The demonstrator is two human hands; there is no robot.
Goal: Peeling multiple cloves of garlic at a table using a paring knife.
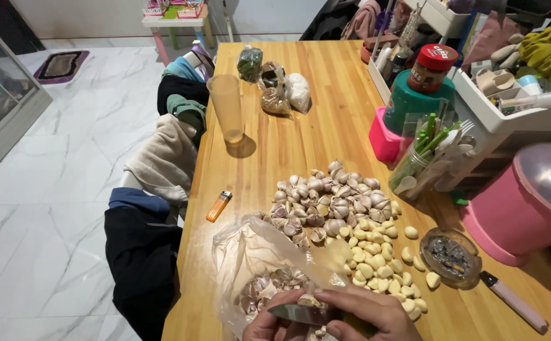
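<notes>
At the bottom edge of the frame, just right of centre, the right hand (369, 314) curls its fingers (351, 302) around a knife (301, 314), whose grey blade lies flat and points toward the left. The left hand (268, 328) sits just beside it, lower left, with its fingers bent inward under the blade; a garlic clove (311, 300) shows between the two hands, but whether the left fingers grip it I cannot tell, since the frame cuts them off.

Directly above the hands a crumpled clear plastic bag (244, 252) lies open on the wooden table (301, 139), with papery garlic skins (266, 287) inside it. Right of the bag spreads a heap of peeled cloves (376, 262), pale yellow, and above that, touching it, a heap of unpeeled cloves (332, 202) in purple-white skin.

Left of the heaps an orange lighter (218, 206) rests near the table edge. At lower right stand a glass ashtray (450, 256) and a pink-handled tool (515, 302). Higher up, centre left, is a translucent plastic cup (227, 107), with small tied bags (275, 85) beyond it. Along the right side are a pink lidded bucket (528, 202), a jar of utensils (424, 155) and a white rack (515, 107).
</notes>
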